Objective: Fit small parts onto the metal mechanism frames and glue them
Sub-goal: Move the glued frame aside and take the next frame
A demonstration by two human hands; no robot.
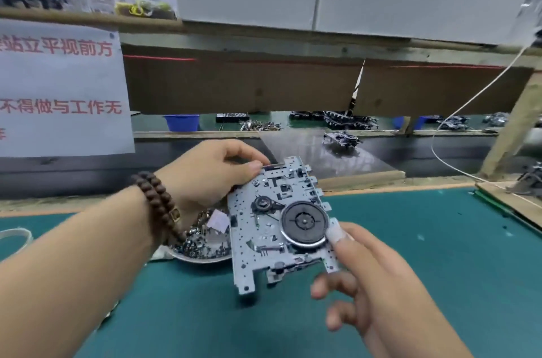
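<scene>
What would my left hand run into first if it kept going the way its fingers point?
Probably nothing new: the left hand already grips the metal frame at its top corner, so the frame lies directly ahead.

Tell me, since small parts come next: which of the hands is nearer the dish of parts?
Left. The left hand grips the frame just above the dish; the right hand holds the frame's far side.

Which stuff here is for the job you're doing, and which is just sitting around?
For the job:
- metal frame, held by the left hand and right hand
- bowl of small parts

Just lying about:
- blue tub
- paper sign
- white cable
</scene>
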